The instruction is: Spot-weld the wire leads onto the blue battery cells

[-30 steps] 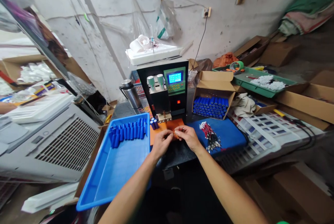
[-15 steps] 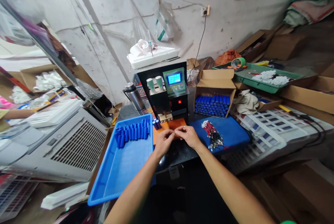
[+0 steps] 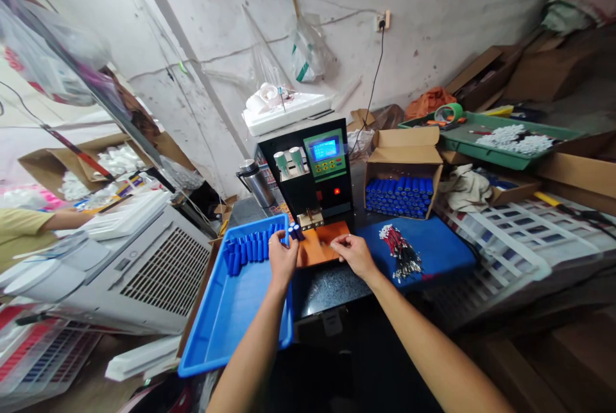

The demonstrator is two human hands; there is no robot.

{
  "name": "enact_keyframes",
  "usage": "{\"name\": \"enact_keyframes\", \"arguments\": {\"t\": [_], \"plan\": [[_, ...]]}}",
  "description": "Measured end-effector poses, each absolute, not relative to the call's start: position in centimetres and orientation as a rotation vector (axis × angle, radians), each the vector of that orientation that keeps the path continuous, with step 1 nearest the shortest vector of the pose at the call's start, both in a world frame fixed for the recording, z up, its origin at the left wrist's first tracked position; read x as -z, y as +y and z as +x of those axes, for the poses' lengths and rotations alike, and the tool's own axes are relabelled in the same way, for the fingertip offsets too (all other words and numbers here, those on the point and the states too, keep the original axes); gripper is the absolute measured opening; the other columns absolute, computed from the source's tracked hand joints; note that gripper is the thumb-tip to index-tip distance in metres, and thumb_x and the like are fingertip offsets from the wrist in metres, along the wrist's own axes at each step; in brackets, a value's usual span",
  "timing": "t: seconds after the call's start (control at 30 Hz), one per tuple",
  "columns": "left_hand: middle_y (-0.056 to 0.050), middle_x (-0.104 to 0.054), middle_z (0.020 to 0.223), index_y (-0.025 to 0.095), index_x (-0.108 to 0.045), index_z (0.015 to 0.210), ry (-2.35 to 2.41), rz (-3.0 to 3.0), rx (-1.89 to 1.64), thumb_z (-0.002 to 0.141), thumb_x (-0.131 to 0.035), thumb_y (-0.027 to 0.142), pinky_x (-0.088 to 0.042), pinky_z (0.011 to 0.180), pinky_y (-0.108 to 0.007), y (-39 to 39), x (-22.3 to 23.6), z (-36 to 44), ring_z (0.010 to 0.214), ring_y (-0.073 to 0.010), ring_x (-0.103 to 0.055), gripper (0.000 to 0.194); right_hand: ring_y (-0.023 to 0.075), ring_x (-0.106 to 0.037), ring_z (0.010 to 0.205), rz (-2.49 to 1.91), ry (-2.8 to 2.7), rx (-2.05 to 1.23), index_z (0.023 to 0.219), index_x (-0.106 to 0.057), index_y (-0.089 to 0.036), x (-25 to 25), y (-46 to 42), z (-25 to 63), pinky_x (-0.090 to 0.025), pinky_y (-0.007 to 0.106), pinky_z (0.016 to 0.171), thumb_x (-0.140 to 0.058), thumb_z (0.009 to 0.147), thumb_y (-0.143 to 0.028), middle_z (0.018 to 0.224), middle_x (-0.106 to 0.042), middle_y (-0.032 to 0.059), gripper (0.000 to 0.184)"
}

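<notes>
My left hand is at the right rim of the blue tray, thumb and fingers apart. Close to its fingertips, a few blue cylindrical battery cells stand beside the orange work plate; whether the hand touches them I cannot tell. Over the right part of that plate, my right hand has thumb and forefinger pinched together. What they hold, if anything, is too small to make out. Behind the plate stands a black machine with a lit screen and metal electrodes. More blue cells line the tray's far end.
Red and black wire leads lie on a blue mat at right. Behind them, a cardboard box holds stacked blue cells. A steel flask stands left of the machine. Another person's arm shows at far left.
My hands, together in front of the machine before, have separated. The left has moved left to the cells beside the tray; the right stays near the plate's right side. The view has shifted slightly.
</notes>
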State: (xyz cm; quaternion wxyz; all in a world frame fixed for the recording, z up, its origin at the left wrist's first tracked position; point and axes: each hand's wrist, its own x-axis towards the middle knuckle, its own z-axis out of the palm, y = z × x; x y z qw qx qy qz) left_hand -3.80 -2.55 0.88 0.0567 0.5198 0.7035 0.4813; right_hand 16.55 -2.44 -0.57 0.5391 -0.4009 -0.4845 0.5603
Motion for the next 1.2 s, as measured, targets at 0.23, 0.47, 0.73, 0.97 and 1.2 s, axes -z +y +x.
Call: {"name": "enact_keyframes", "arguments": {"t": [0.23, 0.47, 0.73, 0.97, 1.2], "plan": [[-0.003, -0.065, 0.087, 0.018, -0.058, 0.089, 2.18, 1.594, -1.313, 0.074, -0.059, 0.029, -0.043, 0.067, -0.028, -1.5, -0.3, -3.3, 0.069, -0.0154, -0.057, 0.019, 0.0103, -0.052, 0.045, -0.966, -1.159, -1.338, 0.071, -0.066, -0.015, 0.7, -2.6, 16.5, -0.046, 0.023, 0.042, -0.068, 0.066, -0.039, 0.062, -0.06, 0.0001, 0.025], [0.004, -0.055, 0.062, 0.02, -0.054, 0.079, 2.21, 1.544, -1.237, 0.071, -0.059, 0.028, -0.038, 0.057, -0.024, -2.9, -1.6, -2.7, 0.054, -0.0131, -0.051, 0.011, 0.0104, -0.052, 0.045, -0.97, -1.15, -1.346, 0.071, -0.065, -0.015, 0.7, -2.5, 16.4, -0.046, 0.023, 0.043, -0.068, 0.065, -0.04, 0.061, -0.06, -0.0002, 0.026], [0.005, -0.054, 0.061, 0.02, -0.056, 0.086, 1.78, 1.774, -1.226, 0.076, -0.056, 0.026, -0.038, 0.054, -0.022, -4.0, -1.4, 0.5, 0.053, -0.0105, -0.049, 0.012, 0.0101, -0.05, 0.044, -0.967, -1.103, -1.331, 0.071, -0.066, -0.015, 0.4, -2.1, 16.3, -0.042, 0.022, 0.041, -0.068, 0.066, -0.038, 0.056, -0.057, -0.0012, 0.024], [0.0, -0.063, 0.073, 0.018, -0.063, 0.096, 1.588, 1.747, -1.2, 0.082, -0.055, 0.032, -0.044, 0.062, -0.025, -2.4, -0.8, 1.0, 0.064, -0.0135, -0.056, 0.022, 0.0105, -0.049, 0.047, -0.99, -1.0, -1.301, 0.068, -0.066, -0.016, -0.5, -0.1, 15.5, -0.04, 0.021, 0.043, -0.069, 0.064, -0.039, 0.054, -0.057, -0.0012, 0.024], [-0.003, -0.068, 0.088, 0.018, -0.064, 0.104, 1.594, 1.779, -1.194, 0.084, -0.054, 0.03, -0.047, 0.074, -0.028, -2.3, -0.6, 0.8, 0.077, -0.0162, -0.061, 0.026, 0.0105, -0.05, 0.047, -0.921, -1.052, -1.33, 0.069, -0.067, -0.016, -0.5, 2.0, 13.2, -0.038, 0.02, 0.042, -0.066, 0.066, -0.039, 0.057, -0.06, -0.0004, 0.023]]}}
